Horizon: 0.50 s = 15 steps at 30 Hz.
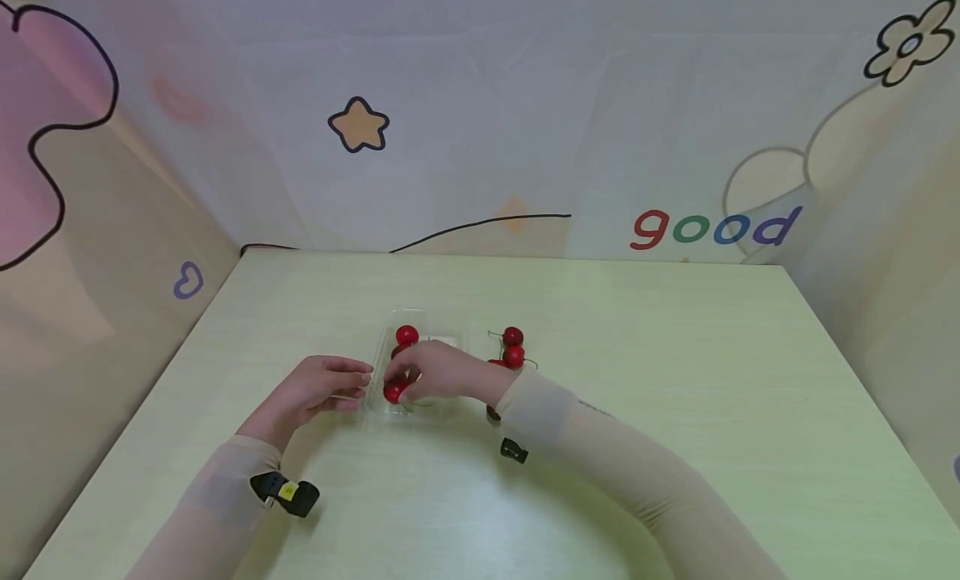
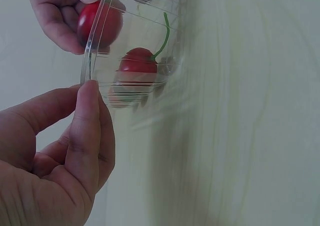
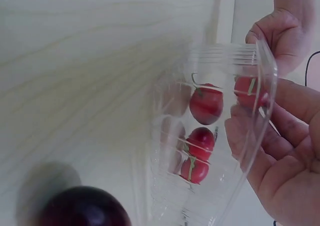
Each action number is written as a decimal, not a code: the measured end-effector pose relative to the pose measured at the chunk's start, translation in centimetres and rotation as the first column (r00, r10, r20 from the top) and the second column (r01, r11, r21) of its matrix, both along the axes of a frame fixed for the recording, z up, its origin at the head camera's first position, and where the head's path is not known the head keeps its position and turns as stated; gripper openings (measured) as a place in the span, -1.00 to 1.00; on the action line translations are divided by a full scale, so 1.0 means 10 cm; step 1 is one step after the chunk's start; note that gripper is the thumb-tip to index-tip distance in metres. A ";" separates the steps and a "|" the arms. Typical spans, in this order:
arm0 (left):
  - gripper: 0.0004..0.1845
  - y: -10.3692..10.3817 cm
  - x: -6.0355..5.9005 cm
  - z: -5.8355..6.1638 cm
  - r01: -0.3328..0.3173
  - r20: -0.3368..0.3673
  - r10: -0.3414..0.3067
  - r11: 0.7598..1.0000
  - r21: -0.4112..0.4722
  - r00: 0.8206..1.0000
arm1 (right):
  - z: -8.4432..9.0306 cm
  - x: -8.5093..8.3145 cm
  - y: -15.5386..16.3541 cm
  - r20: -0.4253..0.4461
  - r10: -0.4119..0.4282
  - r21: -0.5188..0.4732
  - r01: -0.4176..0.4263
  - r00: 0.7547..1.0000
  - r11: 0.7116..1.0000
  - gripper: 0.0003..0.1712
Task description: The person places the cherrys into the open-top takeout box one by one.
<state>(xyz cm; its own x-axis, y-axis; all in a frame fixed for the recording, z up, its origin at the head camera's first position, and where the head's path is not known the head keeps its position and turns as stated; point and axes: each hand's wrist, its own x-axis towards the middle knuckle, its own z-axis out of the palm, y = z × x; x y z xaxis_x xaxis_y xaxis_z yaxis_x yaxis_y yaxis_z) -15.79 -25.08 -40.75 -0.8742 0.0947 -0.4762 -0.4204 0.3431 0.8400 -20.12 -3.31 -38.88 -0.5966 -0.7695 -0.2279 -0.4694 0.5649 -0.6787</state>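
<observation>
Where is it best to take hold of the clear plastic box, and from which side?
Probably by its thin rim on the side wall, from the left, where the left hand already touches it. The clear plastic box is open-topped and flimsy, and the right hand occupies its middle.

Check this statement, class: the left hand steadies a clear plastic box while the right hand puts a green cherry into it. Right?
Not quite: the cherry is red, as the left wrist view shows. The left hand does steady the clear plastic box, and the right hand holds the cherry.
</observation>
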 end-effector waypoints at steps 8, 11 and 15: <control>-0.55 0.00 0.01 0.01 -0.005 0.007 0.005 1.000 -0.011 1.000 | -0.04 0.04 -0.06 0.023 -0.003 0.022 0.003 1.000 1.000 -0.59; -0.55 0.00 0.00 0.00 -0.004 0.006 0.004 1.000 -0.011 1.000 | -0.05 0.06 -0.08 0.019 -0.002 0.037 0.001 1.000 0.999 -0.58; -0.55 0.00 0.00 0.00 -0.003 0.003 0.003 1.000 -0.010 1.000 | -0.07 0.07 -0.11 0.004 -0.002 0.062 0.001 1.000 0.998 -0.59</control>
